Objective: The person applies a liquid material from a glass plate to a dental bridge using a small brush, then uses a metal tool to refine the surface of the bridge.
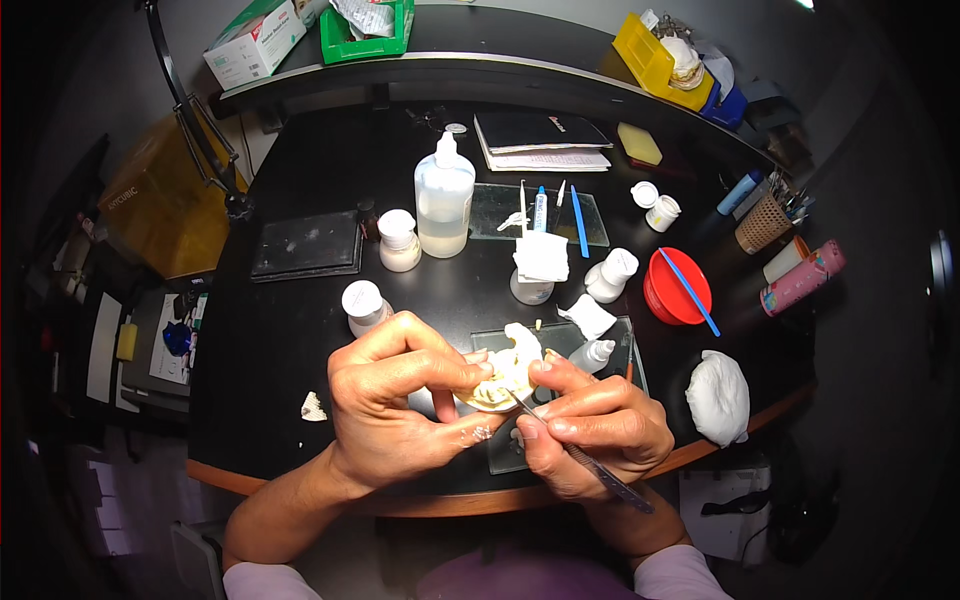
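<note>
"Two hands busy over the table [285, 345], and what are they on now?"

"Left grip [395, 400] has a pale cream piece [518, 372] pinched between thumb and fingers, held up above the glass plate [505, 462], near the table's front edge. Right grip [605, 425] is closed round a slim metal instrument [603, 478], pen-fashion!"

"And the tip?"

"Right up at the near part of the piece. Looks like contact, but it's too fine to swear to."

"So how far along?"

"Midway, I'd judge. Piece in hand, instrument picked up and lined up: that much is done. The fine work at the tip looks unfinished, and the piece isn't set down yet. How much remains, I can't tell."

"Which way does it point?"

"Tilted, long axis running from the near-left end, by the left thumb, up and slightly right, with the curved far end pointing away from the worker. The instrument slants across: tip up-left, tail down-right."

"And around it?"

"One tiny ivory-coloured bit [539, 325] just beyond the piece, a small bottle [592, 356] past the right grip, and a big white lump [718, 398] out to the right!"
</note>
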A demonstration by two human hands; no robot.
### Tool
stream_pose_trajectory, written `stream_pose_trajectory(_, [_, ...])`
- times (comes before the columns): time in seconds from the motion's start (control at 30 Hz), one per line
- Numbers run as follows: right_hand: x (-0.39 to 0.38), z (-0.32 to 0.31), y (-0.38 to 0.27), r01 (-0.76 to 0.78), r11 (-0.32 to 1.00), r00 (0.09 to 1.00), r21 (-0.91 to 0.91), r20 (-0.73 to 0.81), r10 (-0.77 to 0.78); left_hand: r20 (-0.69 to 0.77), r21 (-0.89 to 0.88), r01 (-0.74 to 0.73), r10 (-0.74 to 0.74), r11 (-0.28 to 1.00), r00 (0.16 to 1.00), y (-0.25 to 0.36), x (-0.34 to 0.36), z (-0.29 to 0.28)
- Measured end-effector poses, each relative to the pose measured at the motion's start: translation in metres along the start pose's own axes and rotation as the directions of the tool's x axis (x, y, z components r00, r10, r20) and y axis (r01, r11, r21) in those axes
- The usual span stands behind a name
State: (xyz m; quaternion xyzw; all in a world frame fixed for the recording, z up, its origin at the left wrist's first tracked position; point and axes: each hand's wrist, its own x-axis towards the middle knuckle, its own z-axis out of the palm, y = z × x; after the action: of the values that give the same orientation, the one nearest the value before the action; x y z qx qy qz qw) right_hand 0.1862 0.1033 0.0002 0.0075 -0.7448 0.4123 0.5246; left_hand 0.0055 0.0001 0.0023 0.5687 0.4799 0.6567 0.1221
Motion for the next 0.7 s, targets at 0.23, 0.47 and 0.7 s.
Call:
stream_pose_trajectory(0.23, [0.004, -0.003, -0.001, 0.019, 0.999, 0.999, -0.028, 0.034, -0.018, 0.018, -0.094, 0.078, -0.077, 0.993, 0.997, 0.0, 0.001, -0.002])
stream_pose_trajectory(0.47, [0.001, -0.013, -0.007, -0.027, 1.0, 0.997, 0.002, -0.07, 0.027, 0.063, -0.197, 0.193, -0.184, 0.961, 0.981, 0.001, 0.001, -0.002])
stream_pose_trajectory(0.7, [0.001, -0.069, -0.012, -0.093, 0.944, 0.995, -0.318, -0.069, 0.075, 0.113, -0.077, 0.199, -0.19, 0.977, 0.975, 0.003, 0.004, 0.002])
